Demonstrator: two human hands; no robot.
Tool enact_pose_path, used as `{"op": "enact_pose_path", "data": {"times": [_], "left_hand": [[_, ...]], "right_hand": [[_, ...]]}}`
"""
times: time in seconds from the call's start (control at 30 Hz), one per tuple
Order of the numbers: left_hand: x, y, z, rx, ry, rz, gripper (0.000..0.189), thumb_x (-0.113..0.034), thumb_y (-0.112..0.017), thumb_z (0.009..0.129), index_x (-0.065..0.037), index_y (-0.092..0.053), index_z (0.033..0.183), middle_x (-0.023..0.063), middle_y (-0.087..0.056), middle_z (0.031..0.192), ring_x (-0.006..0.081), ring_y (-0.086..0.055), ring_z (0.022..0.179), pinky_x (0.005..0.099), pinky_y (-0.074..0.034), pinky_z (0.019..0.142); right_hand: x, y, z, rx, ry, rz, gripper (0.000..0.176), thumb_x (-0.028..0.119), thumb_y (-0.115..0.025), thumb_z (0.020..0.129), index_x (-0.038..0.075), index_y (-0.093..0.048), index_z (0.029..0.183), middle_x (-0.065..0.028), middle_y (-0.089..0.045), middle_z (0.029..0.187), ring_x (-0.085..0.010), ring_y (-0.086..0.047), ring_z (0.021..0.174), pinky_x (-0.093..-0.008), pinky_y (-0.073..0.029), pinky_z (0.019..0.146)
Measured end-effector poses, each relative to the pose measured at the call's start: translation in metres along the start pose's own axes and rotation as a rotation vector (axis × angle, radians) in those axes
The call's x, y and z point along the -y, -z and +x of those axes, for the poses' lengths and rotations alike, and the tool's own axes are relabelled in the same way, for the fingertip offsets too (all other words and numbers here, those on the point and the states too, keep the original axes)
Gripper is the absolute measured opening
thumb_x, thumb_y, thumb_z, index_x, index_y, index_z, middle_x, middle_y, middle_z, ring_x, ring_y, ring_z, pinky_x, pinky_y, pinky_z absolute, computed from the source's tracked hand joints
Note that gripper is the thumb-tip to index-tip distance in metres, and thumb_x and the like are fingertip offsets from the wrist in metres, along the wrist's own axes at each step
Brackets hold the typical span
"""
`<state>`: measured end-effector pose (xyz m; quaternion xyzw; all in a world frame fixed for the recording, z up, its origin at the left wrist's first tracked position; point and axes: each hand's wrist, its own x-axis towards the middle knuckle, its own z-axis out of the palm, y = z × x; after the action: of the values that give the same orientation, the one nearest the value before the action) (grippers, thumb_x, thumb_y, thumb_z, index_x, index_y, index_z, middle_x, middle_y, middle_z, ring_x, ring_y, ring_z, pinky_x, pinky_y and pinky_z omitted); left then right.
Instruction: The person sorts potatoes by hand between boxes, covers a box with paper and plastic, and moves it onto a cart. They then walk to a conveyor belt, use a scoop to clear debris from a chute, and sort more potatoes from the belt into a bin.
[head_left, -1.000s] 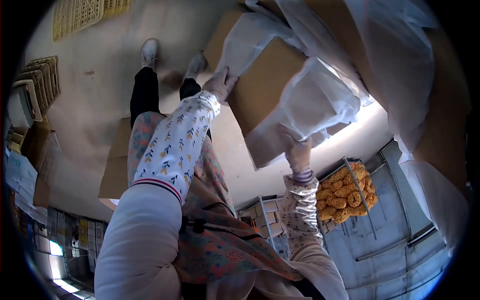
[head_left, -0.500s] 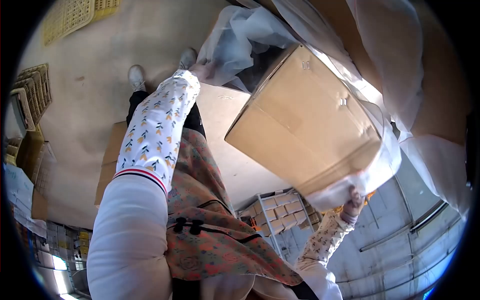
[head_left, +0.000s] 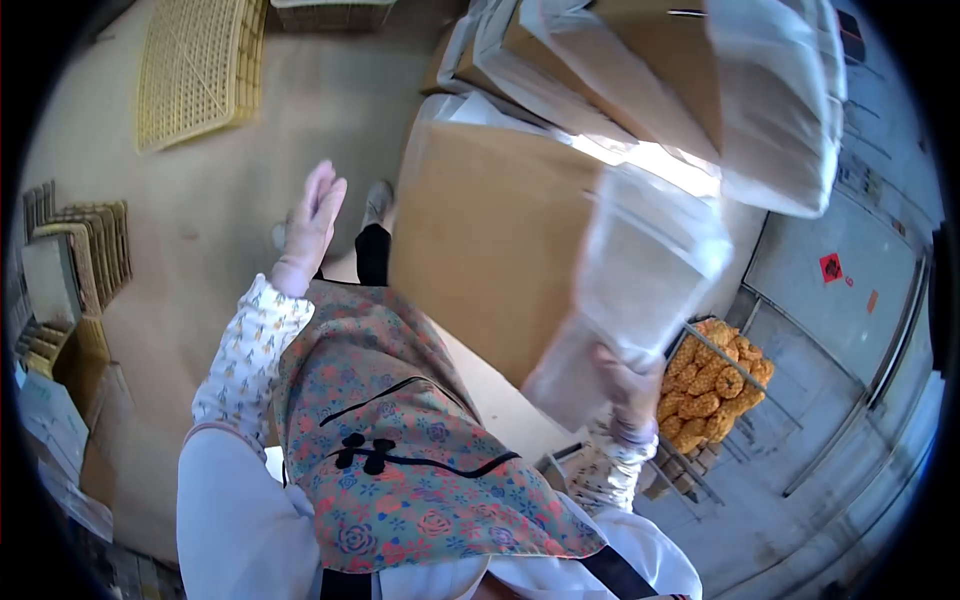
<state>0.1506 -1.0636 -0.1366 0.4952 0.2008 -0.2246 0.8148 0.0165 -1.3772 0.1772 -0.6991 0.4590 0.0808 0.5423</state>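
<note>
My left hand (head_left: pixel 312 230) is raised in the air left of the carton, fingers stretched out and holding nothing. A large brown cardboard carton (head_left: pixel 490 240) stands in front of me, with a translucent plastic liner (head_left: pixel 650 260) hanging over its right side. My right hand (head_left: pixel 630 385) grips that liner near the carton's lower right corner. It is slightly blurred, and the film partly covers its fingers. The carton's inside is hidden from this angle.
More cartons draped in plastic (head_left: pixel 640 60) stand behind the carton. A yellow plastic crate (head_left: pixel 200 75) lies at the upper left, with stacked crates (head_left: pixel 95 250) at the far left. Orange net sacks (head_left: pixel 710 385) sit on a rack at the right.
My left hand has let go of the plastic and moved left, away from the carton. The liner now hangs over the carton's right side, where my right hand still holds it. The view has shifted.
</note>
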Motion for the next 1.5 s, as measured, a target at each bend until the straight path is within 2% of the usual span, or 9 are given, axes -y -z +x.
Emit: {"op": "enact_pose_path", "data": {"times": [0.27, 0.47, 0.53, 0.67, 0.83, 0.9, 1.1, 1.3, 1.5], "left_hand": [[-0.245, -0.106, -0.111, 0.460, -1.254, 0.963, 0.070, -0.040, -0.071, 0.080, -0.008, -0.045, 0.136, 0.0154, -0.053, 0.129, 0.0292, -0.052, 0.116, 0.0408, -0.037, 0.102], [-0.266, 0.100, -0.133, -0.081, -0.755, 1.285, 0.058, -0.032, -0.074, 0.076, -0.009, -0.052, 0.125, 0.0139, -0.062, 0.107, 0.0315, -0.057, 0.104, 0.0445, -0.041, 0.095], [-0.286, 0.113, -0.175, -0.438, -0.980, 1.203, 0.065, -0.029, -0.075, 0.075, -0.011, -0.048, 0.132, 0.0160, -0.056, 0.122, 0.0357, -0.049, 0.116, 0.0465, -0.037, 0.101], [-0.279, 0.046, -0.256, -0.039, -1.378, 1.217, 0.076, -0.042, -0.067, 0.080, -0.007, -0.038, 0.141, 0.0149, -0.033, 0.148, 0.0377, -0.029, 0.137, 0.0577, -0.017, 0.111], [-0.231, 0.112, -0.245, -0.155, -1.130, 1.453, 0.079, -0.046, -0.067, 0.075, -0.008, -0.040, 0.140, 0.0165, -0.036, 0.145, 0.0380, -0.031, 0.134, 0.0595, -0.016, 0.110], [-0.231, 0.159, -0.253, -0.344, -1.151, 1.310, 0.075, -0.032, -0.069, 0.077, -0.005, -0.039, 0.141, 0.0157, -0.038, 0.144, 0.0344, -0.034, 0.133, 0.0538, -0.019, 0.111], [-0.391, 0.162, -0.269, -0.383, -0.860, 0.749, 0.055, -0.012, -0.063, 0.086, 0.002, -0.043, 0.135, 0.0192, -0.057, 0.126, 0.0316, -0.058, 0.110, 0.0403, -0.050, 0.090], [-0.377, 0.224, -0.093, -0.306, 0.100, 1.350, 0.037, -0.015, -0.066, 0.083, 0.001, -0.059, 0.116, 0.0163, -0.063, 0.113, 0.0243, -0.064, 0.095, 0.0358, -0.053, 0.083], [-0.287, 0.344, -0.053, 0.021, 0.138, 0.174, 0.036, -0.014, -0.069, 0.080, -0.001, -0.061, 0.113, 0.0121, -0.064, 0.109, 0.0215, -0.063, 0.094, 0.0342, -0.053, 0.082]], "right_hand": [[0.046, -0.128, -0.099, 0.473, 0.057, -0.039, 0.027, 0.009, -0.072, 0.081, 0.000, -0.066, 0.105, -0.0005, -0.065, 0.087, -0.0075, -0.058, 0.078, -0.0247, -0.047, 0.068], [0.066, -0.179, -0.117, 0.619, 0.240, 0.044, 0.030, 0.010, -0.074, 0.075, -0.002, -0.065, 0.102, 0.0002, -0.065, 0.086, -0.0051, -0.057, 0.074, -0.0212, -0.046, 0.066], [0.074, -0.194, -0.107, 0.731, 0.218, -0.094, 0.027, 0.008, -0.073, 0.078, -0.001, -0.065, 0.102, 0.0004, -0.066, 0.084, -0.0059, -0.059, 0.073, -0.0222, -0.048, 0.065], [0.104, -0.276, -0.129, 0.820, 0.618, 0.006, 0.026, 0.012, -0.074, 0.079, -0.002, -0.066, 0.100, 0.0015, -0.065, 0.074, -0.0058, -0.054, 0.055, -0.0213, -0.042, 0.049], [0.149, -0.299, -0.136, 0.766, 0.560, -0.520, 0.029, 0.023, -0.072, 0.080, 0.003, -0.068, 0.101, -0.0068, -0.069, 0.079, -0.0133, -0.066, 0.073, -0.0273, -0.051, 0.064], [0.149, -0.309, -0.136, 0.642, 0.941, -0.718, 0.033, 0.028, -0.072, 0.078, 0.004, -0.068, 0.100, -0.0106, -0.070, 0.082, -0.0212, -0.067, 0.076, -0.0326, -0.052, 0.069], [0.145, -0.367, -0.180, 0.701, 1.433, -1.157, 0.021, 0.022, -0.064, 0.077, 0.008, -0.069, 0.090, -0.0144, -0.069, 0.087, -0.0316, -0.067, 0.088, -0.0415, -0.051, 0.075], [0.128, -0.407, -0.137, 0.991, 1.578, -1.544, 0.022, 0.022, -0.064, 0.073, 0.009, -0.066, 0.091, -0.0126, -0.066, 0.084, -0.0327, -0.065, 0.085, -0.0429, -0.051, 0.071], [0.216, -0.381, -0.042, 1.027, 1.281, -0.468, 0.066, 0.041, -0.079, 0.072, 0.006, -0.057, 0.123, -0.0133, -0.067, 0.097, -0.0288, -0.066, 0.086, -0.0369, -0.051, 0.075]]}}
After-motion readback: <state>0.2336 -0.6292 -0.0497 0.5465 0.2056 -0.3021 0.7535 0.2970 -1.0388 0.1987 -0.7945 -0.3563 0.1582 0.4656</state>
